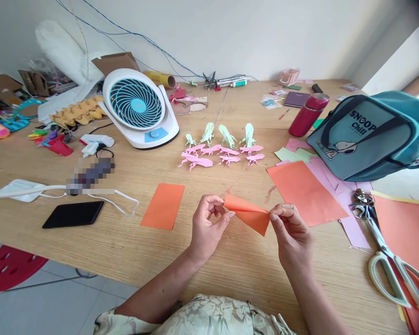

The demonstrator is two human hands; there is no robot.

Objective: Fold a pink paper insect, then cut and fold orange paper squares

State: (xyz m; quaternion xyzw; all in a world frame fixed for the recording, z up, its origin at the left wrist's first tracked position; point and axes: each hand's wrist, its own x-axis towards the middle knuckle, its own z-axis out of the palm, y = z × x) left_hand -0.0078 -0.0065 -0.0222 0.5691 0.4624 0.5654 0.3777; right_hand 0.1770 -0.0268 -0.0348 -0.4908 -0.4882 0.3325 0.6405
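Observation:
Between my two hands, above the table, is a folded piece of orange paper point(249, 217) with a crease along its length. My left hand point(208, 225) pinches its left end between thumb and fingers. At the right corner, my right hand point(292, 232) grips it with thumb and forefinger. A flat orange paper rectangle point(164, 206) lies to the left of my left hand. Beyond my right hand lies a larger orange sheet point(305, 191). Further back stand several folded pink paper insects point(200, 161) and several pale green ones point(226, 136).
Scissors point(384, 246) lie at the right on more orange paper. A teal bag point(366, 135) and a red bottle point(309, 115) stand back right. On the left are a white fan point(136, 104), a black phone point(73, 214) and a white cable point(125, 208).

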